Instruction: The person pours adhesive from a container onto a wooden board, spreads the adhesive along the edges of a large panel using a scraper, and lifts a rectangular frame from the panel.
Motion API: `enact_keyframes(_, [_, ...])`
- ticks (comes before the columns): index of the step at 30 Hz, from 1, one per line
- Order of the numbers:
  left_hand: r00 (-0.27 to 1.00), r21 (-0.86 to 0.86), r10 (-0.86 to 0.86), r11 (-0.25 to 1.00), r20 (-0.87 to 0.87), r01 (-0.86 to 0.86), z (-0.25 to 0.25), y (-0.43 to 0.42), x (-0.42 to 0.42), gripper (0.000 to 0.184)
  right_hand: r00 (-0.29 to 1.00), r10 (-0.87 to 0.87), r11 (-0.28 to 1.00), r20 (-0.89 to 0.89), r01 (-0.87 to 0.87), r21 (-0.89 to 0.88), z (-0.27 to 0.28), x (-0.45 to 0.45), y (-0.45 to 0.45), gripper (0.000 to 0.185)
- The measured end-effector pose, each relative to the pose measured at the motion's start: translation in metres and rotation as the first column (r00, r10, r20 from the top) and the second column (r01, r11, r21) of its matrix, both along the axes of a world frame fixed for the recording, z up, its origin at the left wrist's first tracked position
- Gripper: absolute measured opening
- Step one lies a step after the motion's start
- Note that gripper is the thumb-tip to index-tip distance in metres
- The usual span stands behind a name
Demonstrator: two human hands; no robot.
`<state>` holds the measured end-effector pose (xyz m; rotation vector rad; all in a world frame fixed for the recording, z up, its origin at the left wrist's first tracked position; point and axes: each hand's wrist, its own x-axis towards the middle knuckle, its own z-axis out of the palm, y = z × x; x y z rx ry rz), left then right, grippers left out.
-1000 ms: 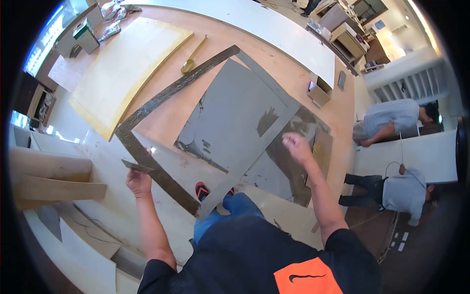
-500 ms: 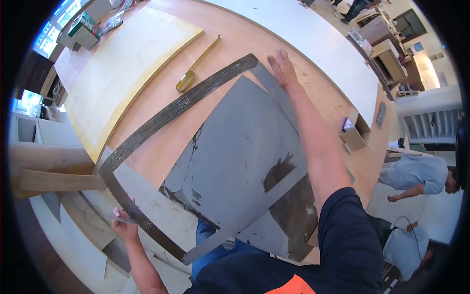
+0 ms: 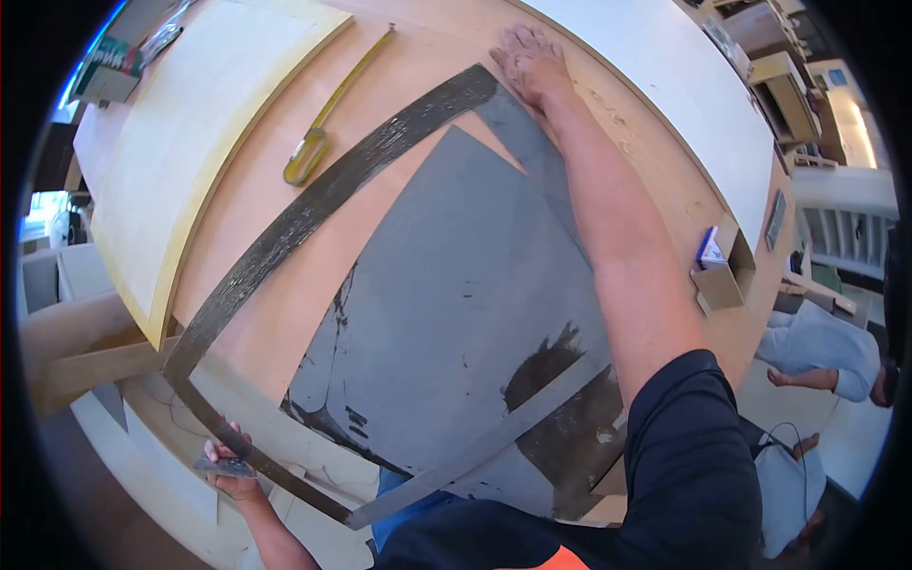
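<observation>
A large frame of flat strips (image 3: 285, 228) lies across the worktable and overhangs its near side. Dark, wet-looking coating covers its far-left and near-left strips; the others are plain grey. Partly under it is a grey sheet (image 3: 446, 275) with dark smears. My right hand (image 3: 532, 63) rests with fingers spread beside the frame's far corner; whether it touches the frame I cannot tell. At the lower left, my left hand (image 3: 233, 475) is closed on a thin flat scraper (image 3: 224, 466), close against the frame's near-left strip.
A yellow tape measure (image 3: 306, 158), partly drawn out, lies beyond the frame. A pale board with yellowish edges (image 3: 237, 104) is at the left, a long white panel (image 3: 665, 85) at the far right. A small open cardboard box (image 3: 722, 275) stands right. Two people are at the right.
My right hand has shifted farther out past the frame's corner, its fingers more spread. My left hand has moved down along the near-left strip with the scraper. The camera view has shifted too.
</observation>
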<state>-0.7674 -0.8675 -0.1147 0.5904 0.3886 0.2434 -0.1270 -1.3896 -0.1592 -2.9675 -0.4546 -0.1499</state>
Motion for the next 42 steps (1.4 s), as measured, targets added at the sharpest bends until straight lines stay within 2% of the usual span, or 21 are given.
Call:
enact_keyframes(4, [0.997,-0.003,-0.073,0.997,0.029,0.073,0.009,0.0,0.003,0.014,0.997,-0.072,0.993,-0.02,0.07,-0.1,0.008,-0.043,-0.069,0.061])
enact_keyframes(9, [0.998,-0.003,-0.07,0.998,0.003,0.07,0.012,0.006,0.002,0.009,0.974,-0.225,0.951,0.029,0.226,-0.212,0.001,-0.127,-0.198,0.061])
enact_keyframes(11, [0.997,-0.01,-0.075,0.997,0.019,0.075,0.01,0.005,0.002,0.007,0.974,-0.218,0.951,0.053,0.225,-0.213,-0.008,-0.154,-0.255,0.061])
enact_keyframes(18, [0.991,-0.03,-0.11,0.993,0.076,0.112,0.013,-0.002,0.008,0.008,0.895,-0.445,0.884,0.029,0.444,-0.146,-0.015,-0.222,-0.37,0.061])
enact_keyframes(20, [0.991,-0.021,-0.107,0.994,0.078,0.109,0.013,-0.001,0.008,0.008,0.865,-0.501,0.854,0.033,0.5,-0.146,-0.015,-0.229,-0.377,0.06])
enact_keyframes(23, [0.994,-0.009,-0.085,0.996,0.072,0.086,0.013,0.001,0.004,0.008,0.733,-0.679,0.672,0.052,0.648,-0.358,0.009,-0.221,-0.345,0.059])
enact_keyframes(26, [0.994,-0.009,-0.079,0.997,0.079,0.08,0.012,0.001,0.002,0.009,0.94,-0.342,0.932,-0.018,0.337,-0.135,0.006,-0.199,-0.317,0.059])
enact_keyframes(28, [0.992,-0.021,-0.088,0.996,0.091,0.09,0.007,0.003,0.001,0.011,0.994,0.07,0.997,0.083,-0.068,-0.026,0.006,-0.195,-0.274,0.061])
enact_keyframes(31, [0.99,-0.033,-0.098,0.994,0.101,0.102,0.006,0.0,0.003,0.011,0.972,-0.214,0.96,-0.095,0.191,-0.204,0.015,-0.212,-0.269,0.058])
enact_keyframes(34, [0.985,-0.047,-0.116,0.991,0.13,0.123,0.004,-0.005,0.006,0.01,0.783,-0.612,0.782,-0.111,0.579,-0.229,0.017,-0.227,-0.301,0.062])
enact_keyframes(37, [0.984,-0.059,-0.121,0.99,0.132,0.129,-0.003,-0.006,0.008,0.01,0.764,-0.645,0.741,0.005,0.626,-0.244,0.013,-0.22,-0.306,0.066])
enact_keyframes(40, [0.984,-0.076,-0.129,0.987,0.126,0.14,-0.009,-0.006,0.009,0.01,0.973,-0.232,0.959,0.013,0.23,-0.168,-0.016,-0.221,-0.305,0.069])
enact_keyframes(42, [0.984,-0.07,-0.116,0.99,0.132,0.126,-0.01,-0.006,0.008,0.009,0.88,-0.471,0.866,-0.062,0.448,-0.222,0.008,-0.237,-0.3,0.069])
